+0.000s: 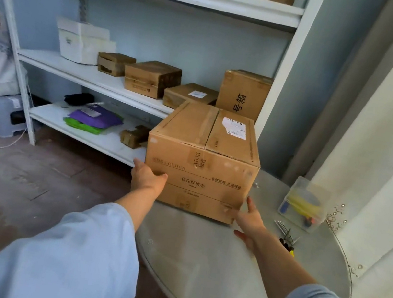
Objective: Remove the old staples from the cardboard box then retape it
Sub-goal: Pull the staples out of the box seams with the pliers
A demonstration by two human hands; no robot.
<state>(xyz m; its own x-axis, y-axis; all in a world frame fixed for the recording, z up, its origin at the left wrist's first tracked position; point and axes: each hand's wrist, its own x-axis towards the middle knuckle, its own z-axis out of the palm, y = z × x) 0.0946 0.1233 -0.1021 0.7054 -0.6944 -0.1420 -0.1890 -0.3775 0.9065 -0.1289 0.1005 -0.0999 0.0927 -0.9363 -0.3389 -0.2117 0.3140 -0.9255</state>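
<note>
A brown cardboard box point(201, 160) with printed text and a white label on top stands on the far side of a round grey table point(210, 267). Its top flaps are closed. My left hand point(145, 178) presses against the box's lower left corner, thumb on the front face. My right hand point(249, 221) touches the lower right front corner, fingers spread. Pliers with yellow handles point(287, 242) lie on the table right of my right hand.
A clear plastic container point(303, 204) with yellow and blue items stands at the table's right. White shelving point(93, 78) behind holds several smaller cardboard boxes, a white box and purple and green bags. A grey stool point(2, 115) stands on the floor at left.
</note>
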